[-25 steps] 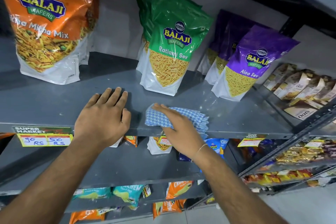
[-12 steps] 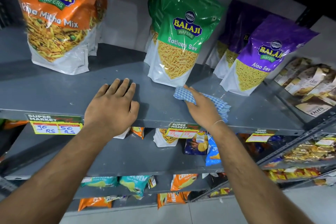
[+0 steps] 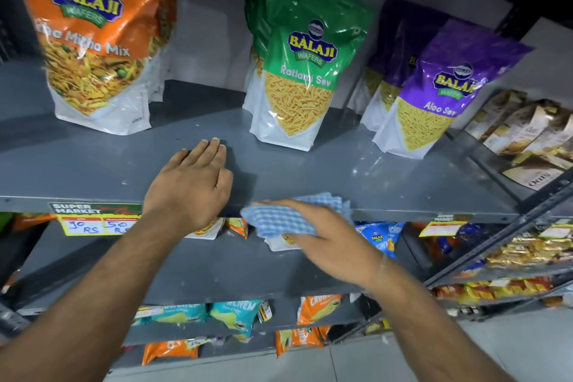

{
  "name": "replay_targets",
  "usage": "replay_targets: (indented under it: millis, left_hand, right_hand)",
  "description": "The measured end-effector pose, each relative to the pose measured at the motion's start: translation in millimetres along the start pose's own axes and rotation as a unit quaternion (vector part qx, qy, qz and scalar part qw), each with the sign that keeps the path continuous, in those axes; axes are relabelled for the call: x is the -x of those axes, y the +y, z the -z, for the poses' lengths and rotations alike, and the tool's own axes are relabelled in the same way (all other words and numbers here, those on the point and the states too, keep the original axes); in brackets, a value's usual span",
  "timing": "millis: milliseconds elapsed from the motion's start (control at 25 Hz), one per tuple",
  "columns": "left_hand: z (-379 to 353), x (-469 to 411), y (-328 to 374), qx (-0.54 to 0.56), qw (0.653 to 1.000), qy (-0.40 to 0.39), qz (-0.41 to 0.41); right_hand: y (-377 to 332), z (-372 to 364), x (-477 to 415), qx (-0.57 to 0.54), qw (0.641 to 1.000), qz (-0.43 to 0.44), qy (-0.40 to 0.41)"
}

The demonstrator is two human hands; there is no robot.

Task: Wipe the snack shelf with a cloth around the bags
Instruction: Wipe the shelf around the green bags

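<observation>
A grey metal shelf [image 3: 403, 177] carries upright snack bags: an orange bag [image 3: 96, 40] at the left, a green bag [image 3: 304, 71] in the middle, a purple bag [image 3: 440, 93] at the right. My right hand [image 3: 335, 245] grips a blue-and-white checked cloth [image 3: 279, 220] at the shelf's front lip, partly hanging over the edge. My left hand [image 3: 192, 183] lies flat, palm down, on the shelf just left of the cloth, fingers together, holding nothing.
More green and purple bags stand behind the front ones. Brown oats packets [image 3: 527, 139] fill the adjoining shelf at the right. A yellow price label [image 3: 96, 220] sits on the front lip. Lower shelves hold small snack packets [image 3: 381, 239].
My right hand has pulled the cloth from in front of the green bag back toward me and left, onto the shelf's front edge. My left hand has stayed planted.
</observation>
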State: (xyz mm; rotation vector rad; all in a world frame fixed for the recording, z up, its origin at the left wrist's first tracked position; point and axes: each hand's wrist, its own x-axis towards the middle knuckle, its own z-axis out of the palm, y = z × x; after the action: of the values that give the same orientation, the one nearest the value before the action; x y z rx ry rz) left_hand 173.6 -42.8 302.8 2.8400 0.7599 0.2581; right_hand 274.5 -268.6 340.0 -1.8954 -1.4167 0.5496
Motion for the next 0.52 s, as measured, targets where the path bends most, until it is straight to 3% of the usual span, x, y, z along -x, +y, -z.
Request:
replay_targets:
  millis: [80,160,200,320,520]
  left_hand:
    - [-0.2,0.6,-0.6,-0.006,1.0,0.008,0.005]
    - [-0.7,2.3,-0.3,-0.006,1.0,0.002,0.006]
    - [-0.7,3.8,-0.2,-0.009,1.0,-0.001,0.006]
    - [0.5,6.0,-1.7,-0.013,1.0,0.005,0.007]
    - [-1.2,6.4,-2.8,0.006,1.0,0.012,0.004]
  right_hand:
    - [7.6,28.3,4.8,-0.034,0.991,-0.04,0.12]
    - [19.6,49.1,-13.2,0.018,0.969,-0.072,0.237]
    - [22.9,50.8,-27.3,0.055,0.963,-0.075,0.251]
    - [25.6,17.5,-54.7,0.111,0.977,-0.074,0.165]
    - [-6.7,-35.3,3.3,0.113,0.992,0.032,0.042]
